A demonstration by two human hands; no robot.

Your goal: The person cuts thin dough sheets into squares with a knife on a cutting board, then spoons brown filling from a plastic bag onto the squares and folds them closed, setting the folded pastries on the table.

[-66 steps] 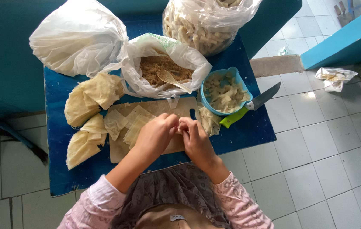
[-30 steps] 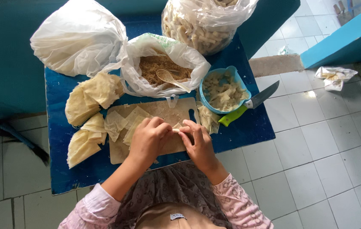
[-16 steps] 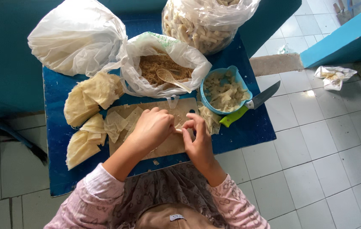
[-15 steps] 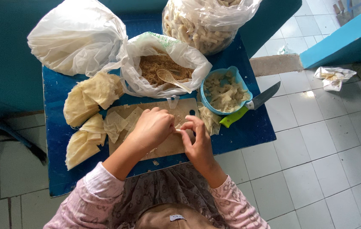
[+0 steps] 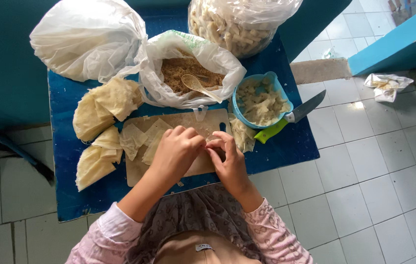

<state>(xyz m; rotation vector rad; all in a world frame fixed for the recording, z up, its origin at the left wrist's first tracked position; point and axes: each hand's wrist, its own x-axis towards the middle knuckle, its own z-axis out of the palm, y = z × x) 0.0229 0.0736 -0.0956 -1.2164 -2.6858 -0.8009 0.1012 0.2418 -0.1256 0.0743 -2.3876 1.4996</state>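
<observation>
The left hand (image 5: 176,152) and the right hand (image 5: 227,159) are together over the pale rectangular wooden cutting board (image 5: 208,122), their fingertips meeting and pinched on a small pale piece of wrapper that is mostly hidden between them, so its shape cannot be told; just left of the left hand lie loose thin beige wrapper sheets (image 5: 142,141) on the board; further left, off the board, are stacks of folded yellowish wrapper sheets (image 5: 101,129) on the blue table top (image 5: 296,144); beyond the hands sits an open white plastic bag of brown crumbly filling (image 5: 188,73) with a pale plastic spoon (image 5: 195,85) resting in it; up and right of the right hand stands a round light blue plastic bowl of pale folded pieces (image 5: 260,100), and beside it a knife with a green handle (image 5: 291,117) pokes over the table edge; far beyond are a closed white plastic bag (image 5: 85,41) and a clear plastic bag of pale sticks (image 5: 239,22)
</observation>
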